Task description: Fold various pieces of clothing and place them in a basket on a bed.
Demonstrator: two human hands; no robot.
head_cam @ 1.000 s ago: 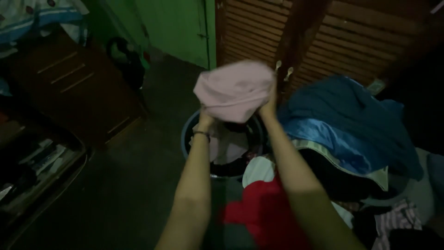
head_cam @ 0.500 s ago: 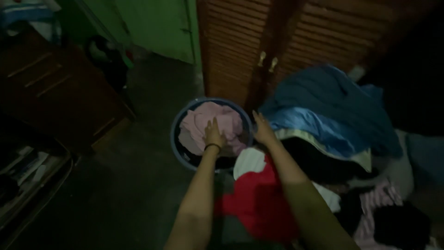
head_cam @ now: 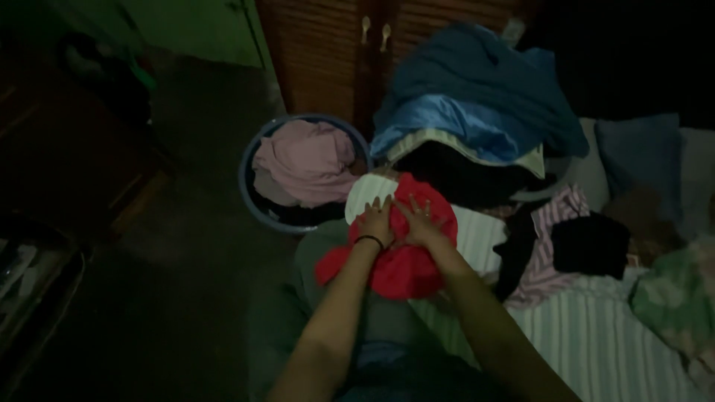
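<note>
Red garment (head_cam: 402,260), crumpled and bright, lies under left hand (head_cam: 375,221) and right hand (head_cam: 417,220), each grip spread flat.

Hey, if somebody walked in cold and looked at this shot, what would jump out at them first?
Probably the bright red garment in the middle, with the left hand and right hand pressed flat on it side by side. Next, the round blue basket on the dark floor to the left, with a pink cloth in it, and the heap of blue fabric piled behind.
</note>
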